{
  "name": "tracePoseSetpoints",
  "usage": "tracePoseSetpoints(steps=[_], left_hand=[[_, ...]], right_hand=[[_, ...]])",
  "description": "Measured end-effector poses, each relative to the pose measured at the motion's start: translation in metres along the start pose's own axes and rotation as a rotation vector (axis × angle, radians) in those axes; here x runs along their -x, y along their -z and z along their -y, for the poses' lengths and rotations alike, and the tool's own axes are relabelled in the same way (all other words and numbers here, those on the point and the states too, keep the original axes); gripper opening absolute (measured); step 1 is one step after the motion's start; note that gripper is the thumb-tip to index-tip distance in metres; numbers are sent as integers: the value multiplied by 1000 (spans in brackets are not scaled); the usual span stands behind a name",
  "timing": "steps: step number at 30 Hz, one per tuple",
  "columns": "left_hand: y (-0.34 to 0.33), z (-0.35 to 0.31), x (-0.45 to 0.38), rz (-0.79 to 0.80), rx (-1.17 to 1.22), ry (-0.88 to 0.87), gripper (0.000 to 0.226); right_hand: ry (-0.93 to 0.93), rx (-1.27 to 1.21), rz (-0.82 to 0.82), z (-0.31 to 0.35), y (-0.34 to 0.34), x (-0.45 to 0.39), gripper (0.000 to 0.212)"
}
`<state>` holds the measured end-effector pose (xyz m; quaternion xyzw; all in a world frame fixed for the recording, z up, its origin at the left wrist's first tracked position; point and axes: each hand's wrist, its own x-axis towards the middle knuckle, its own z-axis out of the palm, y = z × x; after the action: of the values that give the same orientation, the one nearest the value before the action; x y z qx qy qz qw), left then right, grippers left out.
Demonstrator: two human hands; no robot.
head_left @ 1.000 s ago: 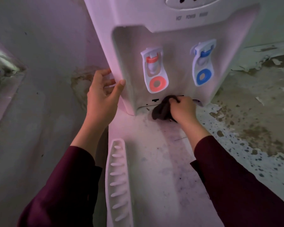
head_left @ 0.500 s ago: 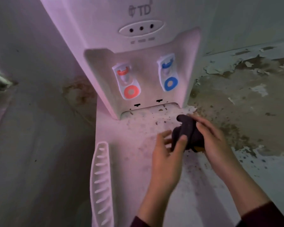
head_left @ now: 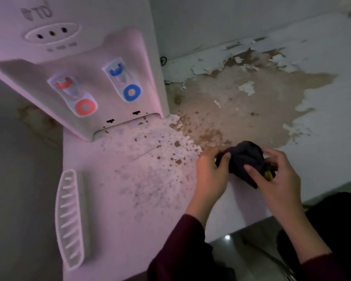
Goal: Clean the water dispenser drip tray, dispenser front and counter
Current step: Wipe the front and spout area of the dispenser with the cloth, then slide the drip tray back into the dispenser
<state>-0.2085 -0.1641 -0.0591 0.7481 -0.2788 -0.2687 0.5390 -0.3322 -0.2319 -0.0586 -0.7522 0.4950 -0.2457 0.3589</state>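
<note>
A dark crumpled cloth (head_left: 245,159) is bunched between both hands above the counter's front right part. My left hand (head_left: 211,175) grips its left side, my right hand (head_left: 276,177) its right side, where something yellowish shows. The white water dispenser (head_left: 85,63) stands at the back left, with a red tap (head_left: 77,96) and a blue tap (head_left: 124,82). Its drip tray (head_left: 69,218), a white slotted grille, lies loose on the counter at the left edge. The white counter (head_left: 130,199) is speckled with brown flecks in front of the dispenser.
Behind and right of the dispenser the counter surface is peeled to bare brown (head_left: 241,106), with loose white flakes around it. The counter's front edge runs diagonally at the lower right, with dark floor (head_left: 251,250) beyond it. A grey wall rises behind.
My right hand drew the cloth away from the dispenser's base toward the front right. My left hand let go of the dispenser's side and now grips the cloth too.
</note>
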Motion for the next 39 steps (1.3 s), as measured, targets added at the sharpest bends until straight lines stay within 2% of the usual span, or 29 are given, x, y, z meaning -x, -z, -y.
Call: tracePoseSetpoints(steps=[1, 3, 6, 9, 12, 15, 18, 20, 22, 25, 27, 33, 39], left_hand=[[-7, 1, -1, 4, -51, -32, 20], [-20, 6, 0, 10, -159, -73, 23], [-25, 9, 3, -3, -241, -55, 26], [-16, 4, 10, -4, -269, -45, 28], [9, -4, 28, -42, -267, -26, 31], [52, -7, 59, -185, -275, -16, 30], [100, 4, 89, -449, -423, 3, 28], [136, 18, 105, -616, -574, 129, 35], [165, 31, 115, -674, -635, 339, 54], [193, 45, 123, -647, -615, 563, 81], [204, 50, 124, -653, -556, 611, 85], [219, 61, 121, -746, -363, 606, 74], [226, 66, 121, -730, -166, 580, 74]], right_hand=[[5, 53, -6, -4, 2, 2, 53], [-11, 153, 94, -11, 4, 7, 57], [-3, 323, 203, -19, 5, 18, 62], [25, 431, 160, -15, 7, 28, 64], [135, 419, 90, -2, 2, 36, 59], [248, 272, 111, 22, -15, 49, 46], [320, 98, 244, 49, -44, 62, 39], [343, -11, 346, 70, -65, 69, 38], [331, -85, 457, 86, -82, 74, 35], [321, -127, 607, 104, -104, 83, 30], [313, -124, 676, 111, -117, 90, 29], [215, -175, 781, 116, -135, 106, 28], [179, -159, 963, 118, -143, 120, 38]])
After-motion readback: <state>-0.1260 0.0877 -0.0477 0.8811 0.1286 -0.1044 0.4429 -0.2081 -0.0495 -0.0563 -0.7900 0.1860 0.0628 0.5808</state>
